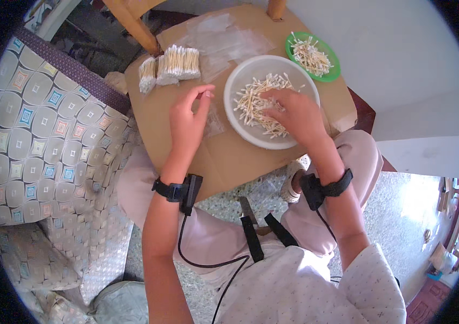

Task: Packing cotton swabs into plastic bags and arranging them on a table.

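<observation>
A white bowl [233,121] holds a loose heap of cotton swabs [256,102]. Over the heap, inside the bowl's right side, is my right hand [297,110], its thumb and fingers apart and their tips at the swabs. My left hand [189,116] is raised just left of the bowl. Its thumb and index fingertips come together in a pinch; whatever they may hold is too small to make out. Beyond it, at the back left, packed bundles of cotton swabs [178,63] stand upright side by side.
A sheet of brown cardboard [213,167] lies under everything. Clear plastic bags [218,40] are spread behind the bowl. At the back right, a green dish [334,67] carries more swabs. Wooden legs [142,27] rise at the far edge, and a patterned cushion [51,135] is at the left.
</observation>
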{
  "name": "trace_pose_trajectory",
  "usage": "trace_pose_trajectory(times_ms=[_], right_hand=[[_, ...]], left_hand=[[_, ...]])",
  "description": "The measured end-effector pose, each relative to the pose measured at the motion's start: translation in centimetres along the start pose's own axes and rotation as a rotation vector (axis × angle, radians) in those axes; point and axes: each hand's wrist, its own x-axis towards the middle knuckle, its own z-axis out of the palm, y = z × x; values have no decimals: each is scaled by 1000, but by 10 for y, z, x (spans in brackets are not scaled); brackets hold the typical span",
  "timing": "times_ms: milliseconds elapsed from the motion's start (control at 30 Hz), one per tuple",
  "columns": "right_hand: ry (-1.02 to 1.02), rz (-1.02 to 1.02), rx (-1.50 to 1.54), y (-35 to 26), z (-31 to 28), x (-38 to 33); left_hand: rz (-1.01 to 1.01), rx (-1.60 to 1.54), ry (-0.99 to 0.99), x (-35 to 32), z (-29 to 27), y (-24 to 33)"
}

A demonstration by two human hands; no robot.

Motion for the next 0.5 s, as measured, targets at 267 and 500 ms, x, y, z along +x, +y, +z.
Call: trace_pose_trajectory(times_ms=[267, 500], right_hand=[[83, 246, 147, -2, -11, 2], [117, 236, 332, -7, -10, 7]], left_hand=[[110, 173, -43, -5, 6, 4], [83, -34, -99, -11, 8, 23]])
